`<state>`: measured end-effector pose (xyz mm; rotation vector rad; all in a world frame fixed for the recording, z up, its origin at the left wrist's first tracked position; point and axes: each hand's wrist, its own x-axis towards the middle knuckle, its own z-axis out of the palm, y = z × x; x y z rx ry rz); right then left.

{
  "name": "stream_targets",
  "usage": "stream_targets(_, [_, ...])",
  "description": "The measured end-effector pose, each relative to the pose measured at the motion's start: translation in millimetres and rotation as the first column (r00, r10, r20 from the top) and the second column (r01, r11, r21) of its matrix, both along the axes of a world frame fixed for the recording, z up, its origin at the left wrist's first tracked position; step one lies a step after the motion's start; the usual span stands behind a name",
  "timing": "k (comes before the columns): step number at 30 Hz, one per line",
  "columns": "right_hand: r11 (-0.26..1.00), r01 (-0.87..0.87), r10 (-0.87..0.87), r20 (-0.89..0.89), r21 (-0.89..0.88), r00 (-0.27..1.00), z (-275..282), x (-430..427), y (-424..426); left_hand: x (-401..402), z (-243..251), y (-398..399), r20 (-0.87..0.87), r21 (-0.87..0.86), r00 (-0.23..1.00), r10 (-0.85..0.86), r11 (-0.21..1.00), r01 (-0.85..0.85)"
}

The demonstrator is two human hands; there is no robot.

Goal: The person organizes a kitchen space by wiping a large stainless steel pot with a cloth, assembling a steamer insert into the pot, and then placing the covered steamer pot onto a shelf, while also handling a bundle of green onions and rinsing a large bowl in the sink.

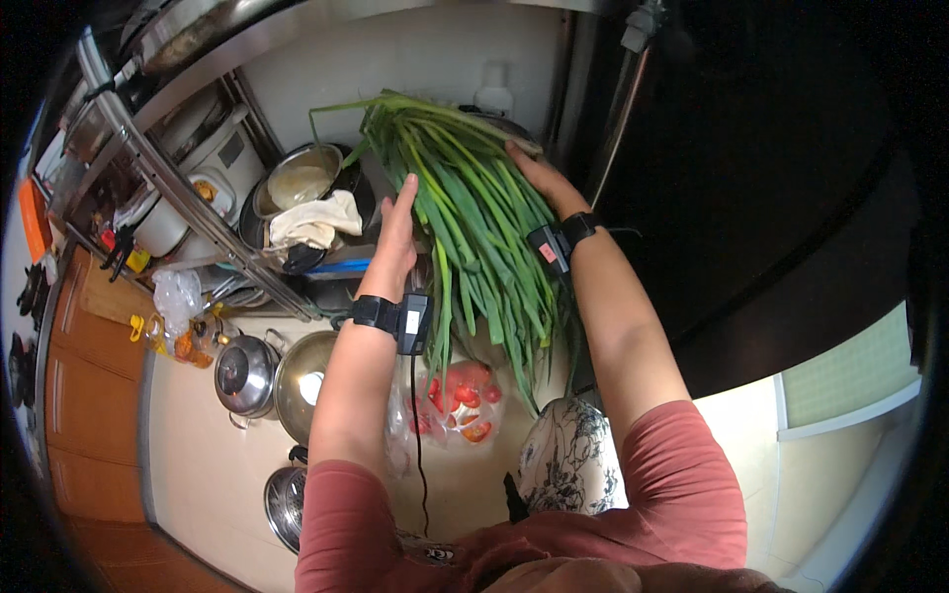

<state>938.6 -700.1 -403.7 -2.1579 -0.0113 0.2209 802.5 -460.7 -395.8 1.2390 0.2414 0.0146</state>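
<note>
A large bunch of green onions [474, 215] lies across the front of a low metal rack, its long leaves hanging down toward the floor. My right hand [545, 178] holds the bunch at its upper right, by the pale stems, with most of its fingers hidden. On the other side, my left hand [399, 233] is upright beside the leaves, thumb and fingers apart. Whether it touches them is unclear. Below the leaf tips, a clear plastic bag [463, 400] of red, cut-looking pieces, possibly tomatoes or peppers, sits on the floor.
On the rack, a pale cloth [317, 220] lies by nested metal bowls [300, 178]. A lidded steel pot [245, 374], a large metal bowl [304, 385] and a steamer or colander [285, 504] stand on the floor at left. A dark panel [741, 222] rises at right.
</note>
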Motion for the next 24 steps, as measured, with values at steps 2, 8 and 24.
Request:
stream_targets(2, [0.999,-0.028,0.030,-0.070,0.027,0.997,-2.5,-1.1,2.3,16.7,-16.5,1.6,0.005,0.011,1.000,0.006,1.000,-0.006])
stream_targets(8, [0.963,-0.098,0.113,0.046,-0.251,0.993,63.7,-56.2,26.1,9.9,8.5,-9.2,-0.141,0.481,0.981,0.134,0.875,-0.051])
stream_targets(24, [0.428,0.041,0.434,-0.246,0.903,0.867,51.2,-46.3,28.1,21.7,49.3,-12.3,0.008,-0.244,0.995,-0.097,0.965,0.096])
